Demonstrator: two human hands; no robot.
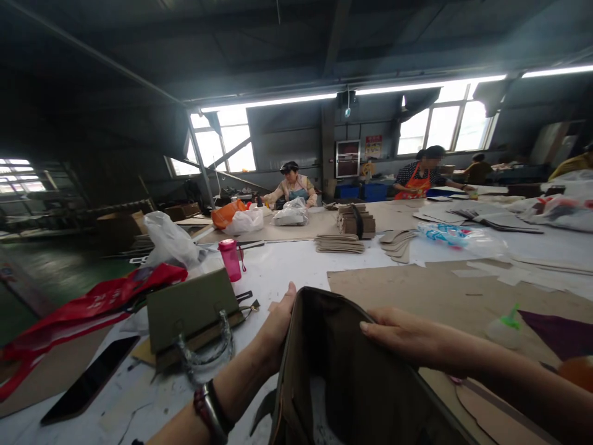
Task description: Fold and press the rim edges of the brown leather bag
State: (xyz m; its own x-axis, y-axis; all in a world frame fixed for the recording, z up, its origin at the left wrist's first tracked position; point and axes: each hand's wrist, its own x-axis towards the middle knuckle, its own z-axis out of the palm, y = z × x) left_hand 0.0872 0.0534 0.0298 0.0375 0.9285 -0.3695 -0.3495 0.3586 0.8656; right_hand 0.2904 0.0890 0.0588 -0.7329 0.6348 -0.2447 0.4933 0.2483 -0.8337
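A dark olive bag body [370,383] stands tilted in front of me, its mouth open toward my view and its inside in shadow. My left hand [277,321] presses against its left side, thumb pointing up and most fingers hidden behind it. Over the right edge lies my right hand [398,330], thumb on the inner face and fingers out of sight on the outside. Left of my left wrist rests an olive handbag [192,306], with a plastic-wrapped handle [227,340] curving toward me.
A dark flat slab [90,380], a red bag [102,296] and a pink bottle [230,259] lie or stand on the left. Stacked brown pieces [356,221] sit farther back. A green-tipped bottle [504,327] is on the right. Co-workers sit across the table.
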